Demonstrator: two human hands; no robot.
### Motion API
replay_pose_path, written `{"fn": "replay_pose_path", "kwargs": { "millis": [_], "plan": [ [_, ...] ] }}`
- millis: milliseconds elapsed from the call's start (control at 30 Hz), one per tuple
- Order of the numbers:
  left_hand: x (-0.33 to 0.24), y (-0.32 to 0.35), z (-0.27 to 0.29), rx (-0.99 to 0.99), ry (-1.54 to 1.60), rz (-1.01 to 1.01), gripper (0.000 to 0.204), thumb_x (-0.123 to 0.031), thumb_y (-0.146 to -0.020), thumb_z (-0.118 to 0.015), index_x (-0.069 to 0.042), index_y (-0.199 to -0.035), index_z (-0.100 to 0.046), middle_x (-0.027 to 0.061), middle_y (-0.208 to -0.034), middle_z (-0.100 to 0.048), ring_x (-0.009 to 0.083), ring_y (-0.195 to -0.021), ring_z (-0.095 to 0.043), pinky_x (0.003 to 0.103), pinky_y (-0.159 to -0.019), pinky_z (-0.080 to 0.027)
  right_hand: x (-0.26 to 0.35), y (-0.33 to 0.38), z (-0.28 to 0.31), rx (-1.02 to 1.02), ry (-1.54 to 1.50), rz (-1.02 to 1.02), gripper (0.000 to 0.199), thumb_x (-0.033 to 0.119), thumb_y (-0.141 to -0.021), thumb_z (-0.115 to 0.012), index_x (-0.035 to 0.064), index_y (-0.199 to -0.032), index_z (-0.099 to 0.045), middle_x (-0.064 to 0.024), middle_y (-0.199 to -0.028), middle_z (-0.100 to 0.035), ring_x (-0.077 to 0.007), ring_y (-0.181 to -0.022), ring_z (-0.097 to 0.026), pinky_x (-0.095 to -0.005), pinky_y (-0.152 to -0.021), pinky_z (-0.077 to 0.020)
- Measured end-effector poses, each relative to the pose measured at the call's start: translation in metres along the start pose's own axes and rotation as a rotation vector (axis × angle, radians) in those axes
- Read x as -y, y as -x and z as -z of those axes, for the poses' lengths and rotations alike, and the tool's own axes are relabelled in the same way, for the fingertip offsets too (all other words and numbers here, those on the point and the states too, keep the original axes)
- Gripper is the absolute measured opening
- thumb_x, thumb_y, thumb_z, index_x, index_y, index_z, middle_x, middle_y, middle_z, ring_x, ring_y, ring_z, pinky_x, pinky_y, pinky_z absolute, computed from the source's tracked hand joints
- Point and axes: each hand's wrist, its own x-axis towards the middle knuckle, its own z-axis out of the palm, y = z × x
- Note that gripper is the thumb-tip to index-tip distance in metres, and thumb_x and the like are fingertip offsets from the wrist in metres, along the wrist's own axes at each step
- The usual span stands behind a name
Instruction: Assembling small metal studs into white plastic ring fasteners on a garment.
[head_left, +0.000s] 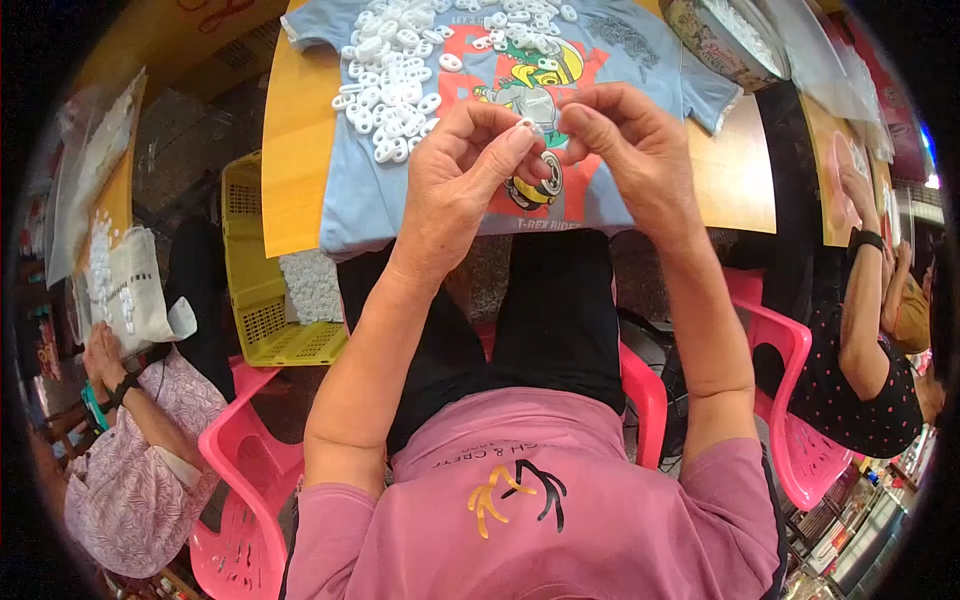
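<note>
My left hand [462, 170] pinches a small white plastic piece [531, 126] between thumb and fingertips, above the spread T-shirt. Close by on its right is my right hand [628, 145], thumb and fingers pressed together near that piece; whatever they grip is too small to make out. Beyond my hands, a heap of white oval plastic pieces with two holes [395, 85] covers the upper left of the blue T-shirt [365, 205]. A single loose oval piece [451, 62] lies apart from the heap, on the shirt's red print.
The shirt lies over a wooden table [735, 180]. A patterned basin [715, 40] of white pieces stands at the far right. Left of my legs are a yellow crate [245, 290] and more white pieces [312, 285]. People work on both sides, by pink chairs [245, 500].
</note>
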Motion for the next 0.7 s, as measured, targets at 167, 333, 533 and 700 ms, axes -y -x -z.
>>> {"fn": "replay_pose_path", "kwargs": {
  "millis": [167, 333, 533, 700],
  "plan": [
    [0.003, -0.001, 0.002, 0.0, -0.058, -0.022, 0.015, -0.012, -0.095, -0.062, 0.0, -0.102, -0.058, 0.0066, -0.087, -0.066, 0.0123, -0.077, -0.065, 0.025, -0.072, -0.053, -0.008, 0.0, -0.019, -0.055, -0.127, -0.082, 0.021, 0.019, -0.094, -0.065, 0.0004, -0.104, -0.065, 0.0007, -0.073, -0.059, -0.0045, -0.065, -0.054, -0.0199, -0.059, -0.0452],
    [0.002, -0.001, 0.002, -0.003, -0.058, -0.033, 0.014, -0.012, -0.095, -0.061, 0.0, -0.101, -0.058, 0.0058, -0.085, -0.066, 0.0111, -0.075, -0.064, 0.024, -0.07, -0.052, -0.008, 0.002, -0.022, -0.067, -0.303, -0.164, 0.02, 0.02, -0.094, -0.065, 0.0017, -0.102, -0.064, 0.0002, -0.076, -0.06, -0.0052, -0.064, -0.052, -0.0197, -0.058, -0.0444],
    [0.003, -0.002, 0.002, -0.021, -0.063, -0.041, 0.014, -0.012, -0.095, -0.061, 0.001, -0.1, -0.059, 0.0053, -0.082, -0.066, 0.0102, -0.072, -0.063, 0.023, -0.067, -0.051, -0.014, 0.002, -0.031, -0.072, -0.392, -0.113, 0.017, 0.016, -0.095, -0.064, 0.0012, -0.104, -0.063, -0.0016, -0.08, -0.061, -0.0064, -0.065, -0.053, -0.0213, -0.058, -0.046],
    [0.002, -0.002, 0.001, -0.024, -0.049, -0.05, 0.014, -0.012, -0.095, -0.062, 0.001, -0.098, -0.059, 0.0056, -0.081, -0.066, 0.0101, -0.072, -0.063, 0.023, -0.067, -0.051, -0.018, 0.004, -0.031, -0.066, -0.386, -0.062, 0.016, 0.014, -0.095, -0.062, 0.0007, -0.104, -0.063, -0.0027, -0.081, -0.062, -0.0072, -0.064, -0.054, -0.0224, -0.058, -0.0467]
  ]
}}
